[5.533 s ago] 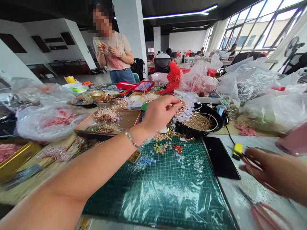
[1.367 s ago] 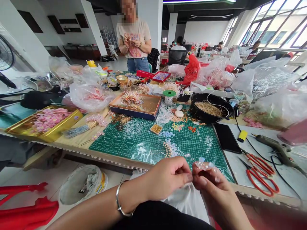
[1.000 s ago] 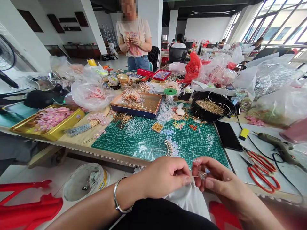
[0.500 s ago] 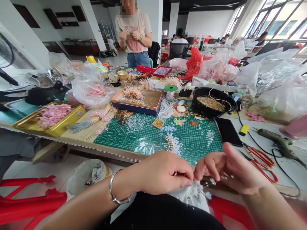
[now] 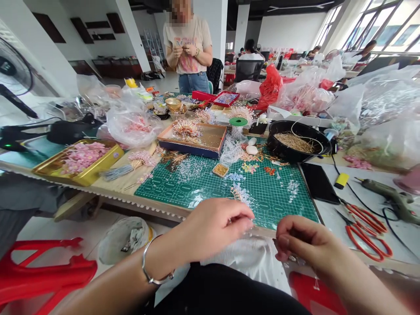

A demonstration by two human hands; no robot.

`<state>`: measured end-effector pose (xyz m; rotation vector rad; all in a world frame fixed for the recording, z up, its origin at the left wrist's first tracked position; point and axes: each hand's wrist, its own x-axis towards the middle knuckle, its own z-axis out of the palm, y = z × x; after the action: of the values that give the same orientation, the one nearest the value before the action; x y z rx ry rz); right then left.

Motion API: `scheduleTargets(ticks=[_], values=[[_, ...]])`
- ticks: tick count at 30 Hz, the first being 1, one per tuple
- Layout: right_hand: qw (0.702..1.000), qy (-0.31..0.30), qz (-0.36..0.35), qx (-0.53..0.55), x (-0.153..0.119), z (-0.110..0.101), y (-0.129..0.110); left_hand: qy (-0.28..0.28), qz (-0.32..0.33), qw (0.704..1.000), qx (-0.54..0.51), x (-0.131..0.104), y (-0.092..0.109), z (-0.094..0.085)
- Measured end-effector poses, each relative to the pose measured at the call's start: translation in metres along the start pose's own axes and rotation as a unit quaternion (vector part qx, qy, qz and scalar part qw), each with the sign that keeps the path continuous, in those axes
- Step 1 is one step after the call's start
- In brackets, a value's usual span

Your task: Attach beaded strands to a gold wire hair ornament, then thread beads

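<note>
My left hand point(image 5: 210, 225), a silver bangle on its wrist, hovers at the mat's front edge with thumb and fingers pinched together. What it pinches is too fine to make out. To its right, my right hand point(image 5: 303, 245) is closed, fingertips together, with small clear beads of a beaded sprig point(image 5: 316, 284) hanging below it. Most of that sprig is hidden by the hand. A white cloth point(image 5: 247, 258) covers my lap beneath both hands. Just beyond my left hand, a hair comb with pale blue flowers point(image 5: 242, 194) lies on the green cutting mat point(image 5: 177, 188).
On the mat are a small dish of gold beads point(image 5: 220, 169) and loose petals. Behind stand an open box point(image 5: 193, 146) and a black bowl point(image 5: 292, 153). Red-handled scissors point(image 5: 369, 240), a phone point(image 5: 320, 183) and a glue gun point(image 5: 387, 192) lie right. A co-worker point(image 5: 188, 48) stands opposite.
My hands, close together before, have drawn apart. The right hand has moved right and its spread fingers have closed. The beaded sprig with a blue flower is now mostly out of sight.
</note>
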<state>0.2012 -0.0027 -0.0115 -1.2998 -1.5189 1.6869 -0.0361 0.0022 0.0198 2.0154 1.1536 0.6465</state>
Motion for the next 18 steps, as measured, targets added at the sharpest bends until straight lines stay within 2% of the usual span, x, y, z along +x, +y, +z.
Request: scheduleTargets(ticks=[4, 9, 12, 13, 15, 18], values=[[0.990, 0.066, 0.004, 0.128, -0.008, 0.007, -0.003, 0.100, -0.058, 0.990, -0.076, -0.002, -0.007, -0.004], [0.979, 0.080, 0.008, 0.190, -0.010, 0.014, -0.001, 0.106, -0.052, 0.991, -0.060, -0.003, -0.014, 0.000], [0.981, 0.067, 0.013, 0.181, -0.009, 0.016, 0.001, 0.148, -0.037, 0.988, -0.034, -0.004, -0.015, 0.004], [0.982, 0.064, 0.014, 0.176, -0.009, 0.016, 0.002, 0.148, -0.040, 0.987, -0.047, -0.004, -0.015, 0.006], [0.985, 0.061, 0.013, 0.163, -0.010, 0.017, 0.004, 0.101, -0.066, 0.985, -0.127, -0.003, -0.016, 0.012], [0.991, 0.040, 0.006, 0.124, -0.009, 0.017, 0.008, 0.009, -0.100, 0.945, -0.312, 0.001, -0.017, 0.023]])
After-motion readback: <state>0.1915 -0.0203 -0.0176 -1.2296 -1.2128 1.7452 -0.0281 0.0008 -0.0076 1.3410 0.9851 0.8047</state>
